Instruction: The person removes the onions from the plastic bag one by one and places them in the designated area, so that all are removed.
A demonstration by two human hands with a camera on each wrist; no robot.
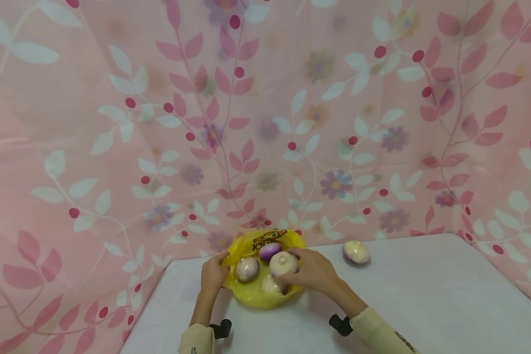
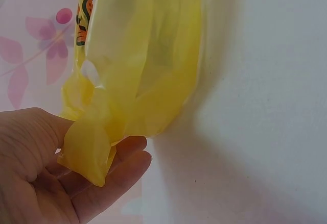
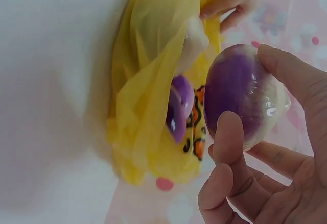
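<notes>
A yellow plastic bag (image 1: 258,300) with dark print stands open-mouthed near the back edge of the table. My left hand (image 1: 214,274) pinches its left side; the left wrist view shows a gathered corner of the bag (image 2: 92,157) between thumb and fingers. Over the bag's mouth, my right hand (image 1: 317,270) holds a glossy purple-and-white turnip (image 3: 237,91) between thumb and fingers. Inside the bag lie a whitish turnip (image 1: 247,269), a purple one (image 1: 270,251) and a pale one (image 1: 272,283), partly covered by the held turnip.
Another pale turnip (image 1: 356,252) lies on the white tabletop (image 1: 425,295), right of the bag near the back edge. Behind the table hangs a pink floral cloth (image 1: 265,123). Black devices (image 1: 340,325) are worn at both wrists.
</notes>
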